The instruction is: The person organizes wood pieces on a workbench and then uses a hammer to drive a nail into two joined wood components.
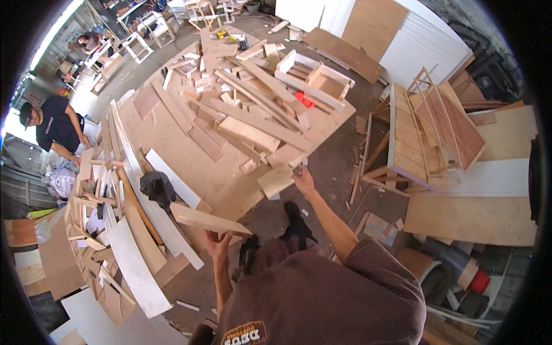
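Note:
My left hand (218, 246) grips the lower edge of a light wooden board (204, 219), which slants across in front of my body at the near edge of the big worktable (221, 190). Farther right, my right hand (305, 181) is closed at the table's near right corner, with something small and dark at its fingertips that I cannot make out. Beside those fingers lies a pale square plywood piece (275, 182). I cannot tell whether the hand touches it. A black plastic bag (157, 188) sits left of the board on long white strips (129, 155).
Wood offcuts (253, 106), an open wooden frame (322, 80) and a yellow power tool (224, 35) cover the table's far part. Scrap wood (98, 230) is heaped at left, where another person (57, 126) stands. A wooden cabinet frame (402, 138) stands right, scraps around it.

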`<state>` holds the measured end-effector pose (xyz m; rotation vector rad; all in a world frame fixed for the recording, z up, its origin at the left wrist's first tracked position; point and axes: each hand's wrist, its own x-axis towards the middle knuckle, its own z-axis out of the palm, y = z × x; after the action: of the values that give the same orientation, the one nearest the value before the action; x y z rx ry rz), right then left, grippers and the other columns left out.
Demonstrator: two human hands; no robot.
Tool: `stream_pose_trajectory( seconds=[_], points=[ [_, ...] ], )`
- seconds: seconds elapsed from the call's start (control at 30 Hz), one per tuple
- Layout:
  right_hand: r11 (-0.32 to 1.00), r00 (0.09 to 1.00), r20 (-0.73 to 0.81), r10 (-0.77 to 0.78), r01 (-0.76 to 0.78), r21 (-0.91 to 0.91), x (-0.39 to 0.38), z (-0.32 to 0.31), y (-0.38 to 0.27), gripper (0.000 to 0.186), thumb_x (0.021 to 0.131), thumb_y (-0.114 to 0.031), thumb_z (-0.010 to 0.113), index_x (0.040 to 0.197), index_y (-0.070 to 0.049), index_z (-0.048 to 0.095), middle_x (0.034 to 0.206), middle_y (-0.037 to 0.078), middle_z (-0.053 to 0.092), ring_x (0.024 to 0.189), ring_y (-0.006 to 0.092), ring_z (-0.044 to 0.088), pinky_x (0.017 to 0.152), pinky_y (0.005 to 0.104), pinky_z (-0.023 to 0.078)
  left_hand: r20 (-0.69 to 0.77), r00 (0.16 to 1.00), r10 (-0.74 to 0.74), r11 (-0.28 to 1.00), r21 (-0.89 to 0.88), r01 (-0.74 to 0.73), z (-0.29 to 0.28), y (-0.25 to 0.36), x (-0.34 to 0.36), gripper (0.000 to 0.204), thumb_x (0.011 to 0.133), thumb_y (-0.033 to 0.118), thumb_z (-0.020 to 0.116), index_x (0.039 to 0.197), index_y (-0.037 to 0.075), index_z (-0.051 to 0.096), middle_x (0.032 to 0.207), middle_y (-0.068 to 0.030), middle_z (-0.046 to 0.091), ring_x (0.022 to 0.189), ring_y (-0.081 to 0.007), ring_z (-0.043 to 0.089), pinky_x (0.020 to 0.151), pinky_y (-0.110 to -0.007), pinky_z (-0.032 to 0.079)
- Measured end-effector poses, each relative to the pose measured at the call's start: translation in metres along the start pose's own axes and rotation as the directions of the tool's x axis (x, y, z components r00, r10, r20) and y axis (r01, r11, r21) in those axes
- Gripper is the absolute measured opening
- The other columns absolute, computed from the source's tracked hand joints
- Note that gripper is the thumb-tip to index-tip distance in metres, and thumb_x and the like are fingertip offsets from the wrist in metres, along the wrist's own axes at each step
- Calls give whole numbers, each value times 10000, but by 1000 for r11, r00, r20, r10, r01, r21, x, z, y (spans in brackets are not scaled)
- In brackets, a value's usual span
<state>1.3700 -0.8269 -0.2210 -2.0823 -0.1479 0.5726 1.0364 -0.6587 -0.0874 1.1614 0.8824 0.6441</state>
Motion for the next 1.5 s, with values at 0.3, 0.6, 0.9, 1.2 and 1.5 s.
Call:
stream_pose_trajectory(
  seconds=[0.3, 0.6, 0.9, 1.2, 1.5],
  points=[
    [817, 951, 107, 291, -306, 489, 69, -5, -10, 979, 731, -184, 845, 1460, -58, 204, 1349, 314, 455, 1314, 414, 455, 1081, 493, 409, -130, 992, 8, 1000, -23, -11, 111, 15, 3, 879, 806, -36, 791, 1535, 97, 317, 1415, -90, 492, 1307, -236, 497, 1093, -412, 440],
    [902, 830, -447, 333, -142, 408, 169, -37, 13, 745, 886, -229, 703, 1476, 52, 346, 1410, 286, 478, 1272, 401, 499, 1072, 488, 411, -215, 977, -7, 1000, 11, 10, 138, 13, 5, 927, 789, -31, 797, 1557, 96, 292, 1476, -114, 462, 1353, -259, 472, 1110, -422, 421],
    [766, 969, -78, 232, -133, 629, 147, -77, 26, 302, 993, -219, 651, 1119, 50, 594, 999, 81, 671, 827, 176, 666, 673, 342, 568, -245, 969, -16, 1000, -20, 11, 153, 3, 15, 956, 796, -22, 796, 1574, 62, 248, 1471, -142, 463, 1358, -264, 468, 1109, -414, 421],
    [745, 993, 39, 115, -112, 657, 107, -116, -41, 309, 1009, -218, 637, 1186, 15, 537, 974, 98, 660, 784, 193, 697, 691, 342, 612, -102, 994, -35, 997, -74, 28, 178, -4, 49, 958, 810, -24, 792, 1575, 103, 231, 1481, -109, 435, 1361, -254, 454, 1087, -414, 452],
    [730, 911, -117, -394, 233, -642, 117, -69, -53, 923, 830, -333, 792, 1560, -118, 270, 1528, 234, 365, 1433, 376, 340, 1159, 584, 278, -153, 988, -31, 998, -63, 21, 181, -1, 30, 943, 802, -10, 802, 1561, 95, 253, 1443, -103, 460, 1344, -252, 476, 1079, -398, 461]
  ],
)
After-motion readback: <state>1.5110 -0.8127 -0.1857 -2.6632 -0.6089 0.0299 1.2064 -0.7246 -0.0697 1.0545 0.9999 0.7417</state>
